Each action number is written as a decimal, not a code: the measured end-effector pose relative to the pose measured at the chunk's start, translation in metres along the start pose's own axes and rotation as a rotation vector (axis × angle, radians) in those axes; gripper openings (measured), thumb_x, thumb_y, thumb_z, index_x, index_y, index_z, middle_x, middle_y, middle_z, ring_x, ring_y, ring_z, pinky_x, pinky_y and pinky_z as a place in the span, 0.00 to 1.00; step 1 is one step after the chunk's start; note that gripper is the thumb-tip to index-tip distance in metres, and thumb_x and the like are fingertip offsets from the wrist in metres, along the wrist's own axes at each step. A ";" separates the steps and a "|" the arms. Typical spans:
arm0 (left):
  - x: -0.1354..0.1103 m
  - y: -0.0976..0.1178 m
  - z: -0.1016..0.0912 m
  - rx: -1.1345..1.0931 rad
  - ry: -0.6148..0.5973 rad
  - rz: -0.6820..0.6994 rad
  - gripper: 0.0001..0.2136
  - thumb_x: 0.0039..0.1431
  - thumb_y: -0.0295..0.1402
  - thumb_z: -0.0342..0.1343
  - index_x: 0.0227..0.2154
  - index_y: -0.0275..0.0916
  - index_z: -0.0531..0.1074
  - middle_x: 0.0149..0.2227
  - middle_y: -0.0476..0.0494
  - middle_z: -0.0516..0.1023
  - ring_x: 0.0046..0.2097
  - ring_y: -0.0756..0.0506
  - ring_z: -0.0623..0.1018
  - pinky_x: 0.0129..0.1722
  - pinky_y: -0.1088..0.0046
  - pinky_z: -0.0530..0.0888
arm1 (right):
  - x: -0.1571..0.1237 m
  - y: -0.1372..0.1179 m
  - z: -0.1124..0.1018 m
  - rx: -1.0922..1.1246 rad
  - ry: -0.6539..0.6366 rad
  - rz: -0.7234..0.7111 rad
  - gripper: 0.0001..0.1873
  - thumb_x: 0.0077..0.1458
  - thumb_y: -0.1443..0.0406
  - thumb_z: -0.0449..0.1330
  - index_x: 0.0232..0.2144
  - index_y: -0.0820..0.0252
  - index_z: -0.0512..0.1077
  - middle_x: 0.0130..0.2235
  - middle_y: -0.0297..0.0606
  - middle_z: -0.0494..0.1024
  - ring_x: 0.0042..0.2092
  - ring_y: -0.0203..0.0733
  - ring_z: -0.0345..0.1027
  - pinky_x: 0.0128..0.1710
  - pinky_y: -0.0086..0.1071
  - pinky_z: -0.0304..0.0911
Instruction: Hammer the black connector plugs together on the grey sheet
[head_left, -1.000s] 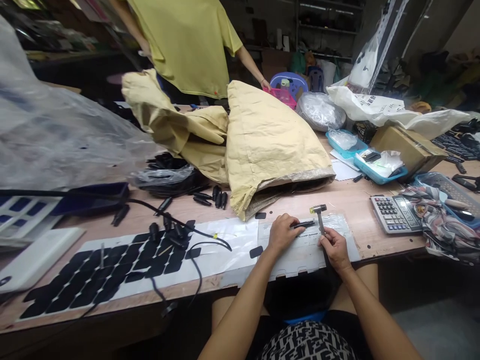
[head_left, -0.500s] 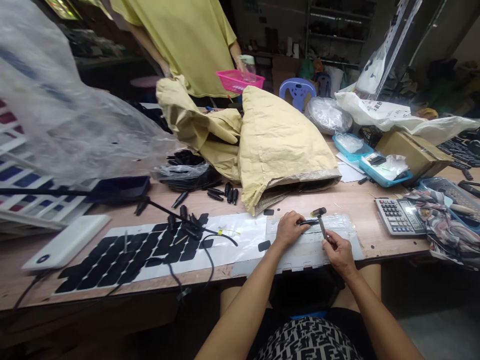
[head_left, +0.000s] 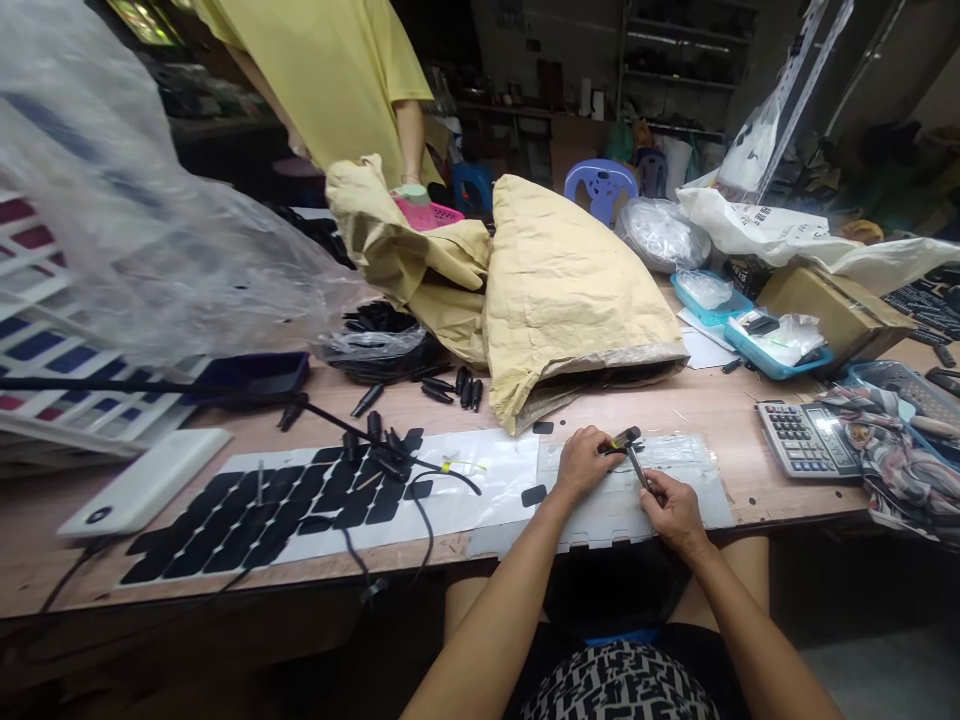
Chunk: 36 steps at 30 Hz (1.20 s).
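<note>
My right hand (head_left: 673, 508) is closed around the handle of a small hammer (head_left: 637, 464). The hammer's head is down at the fingertips of my left hand (head_left: 585, 462), over a slim black piece pinched there. That piece is mostly hidden by the fingers and the hammer head, so its exact kind does not show. Whether the head touches it, I cannot tell. Under both hands lies a pale, plastic-covered board (head_left: 600, 520) at the table's front edge.
A sheet of black stickers (head_left: 247, 505) lies left, with black cylindrical parts (head_left: 386, 460) and a cable (head_left: 330, 420) over it. Behind the board stands a large brown paper bag (head_left: 577, 280). A calculator (head_left: 799, 440) and blue trays (head_left: 776, 345) are right. A person in yellow (head_left: 330, 90) stands opposite.
The hammer head has come down and left toward my left fingertips. Across the table, the person has shifted left, and the pink basket is lower, partly behind the paper bag.
</note>
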<state>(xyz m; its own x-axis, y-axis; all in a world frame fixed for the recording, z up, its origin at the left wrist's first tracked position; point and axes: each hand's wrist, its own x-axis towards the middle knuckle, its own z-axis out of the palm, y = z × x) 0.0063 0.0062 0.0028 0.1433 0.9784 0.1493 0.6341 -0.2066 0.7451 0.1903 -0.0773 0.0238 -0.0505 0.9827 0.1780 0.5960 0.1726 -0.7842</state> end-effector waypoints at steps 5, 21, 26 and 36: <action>0.003 0.001 -0.002 -0.017 -0.009 0.007 0.05 0.51 0.35 0.65 0.29 0.41 0.75 0.32 0.49 0.74 0.39 0.45 0.72 0.41 0.70 0.66 | 0.000 0.008 0.000 0.269 -0.009 0.089 0.17 0.55 0.60 0.59 0.44 0.63 0.77 0.23 0.32 0.73 0.24 0.38 0.65 0.26 0.29 0.63; -0.173 0.008 0.040 -0.171 -0.570 -0.144 0.12 0.54 0.39 0.59 0.41 0.42 0.75 0.30 0.48 0.78 0.33 0.45 0.77 0.36 0.71 0.71 | 0.002 0.007 -0.004 0.474 0.078 0.171 0.17 0.53 0.60 0.61 0.42 0.66 0.75 0.22 0.31 0.73 0.25 0.37 0.66 0.31 0.32 0.64; -0.170 -0.032 0.074 -0.037 -0.690 -0.404 0.20 0.58 0.38 0.55 0.53 0.44 0.71 0.51 0.41 0.77 0.55 0.38 0.75 0.53 0.65 0.69 | 0.001 0.012 -0.002 0.444 0.062 0.166 0.18 0.53 0.60 0.61 0.43 0.66 0.75 0.22 0.31 0.73 0.26 0.38 0.67 0.31 0.32 0.65; -0.162 -0.009 0.048 -0.061 -0.850 -0.246 0.17 0.56 0.39 0.57 0.48 0.42 0.75 0.41 0.43 0.80 0.45 0.39 0.79 0.46 0.66 0.73 | 0.000 0.012 -0.002 0.438 0.079 0.160 0.18 0.54 0.60 0.61 0.43 0.66 0.76 0.22 0.31 0.73 0.26 0.38 0.68 0.32 0.32 0.65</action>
<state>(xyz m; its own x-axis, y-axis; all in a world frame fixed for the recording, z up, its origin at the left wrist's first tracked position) 0.0139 -0.1511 -0.0597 0.5394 0.6500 -0.5353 0.6835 0.0333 0.7292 0.1989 -0.0752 0.0158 0.0862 0.9941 0.0655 0.1966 0.0475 -0.9793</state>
